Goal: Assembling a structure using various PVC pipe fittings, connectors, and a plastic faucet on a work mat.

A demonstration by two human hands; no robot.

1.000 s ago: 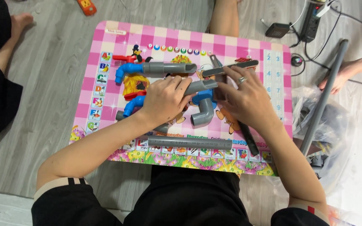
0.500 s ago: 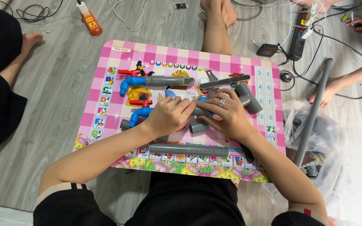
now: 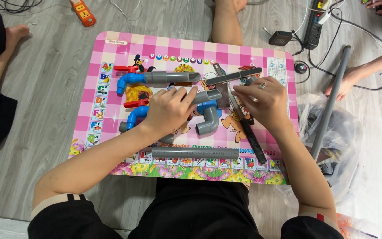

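Note:
My left hand (image 3: 169, 110) is closed on a short grey pipe (image 3: 205, 96) in the middle of the pink checkered table (image 3: 111, 46). Its open end points right, toward my right hand (image 3: 261, 99). My right hand, which wears a ring, lies curled over a long dark saw (image 3: 250, 132) that runs diagonally across the table. Just below the pipe are a blue fitting (image 3: 208, 106) and a grey elbow (image 3: 208, 125). A straight grey pipe (image 3: 195, 153) lies along the near edge.
A blue elbow joined to a grey pipe (image 3: 160, 78) and red valve handles (image 3: 127, 68) lie at the upper left. A long grey pipe (image 3: 330, 102) leans over a plastic bag on the right, with another person's hand (image 3: 343, 84) on it. Power strips and cables lie beyond.
My hands have drawn apart. The right hand slid right, off the grey pipe piece and onto the saw. The left hand keeps its hold on the short pipe.

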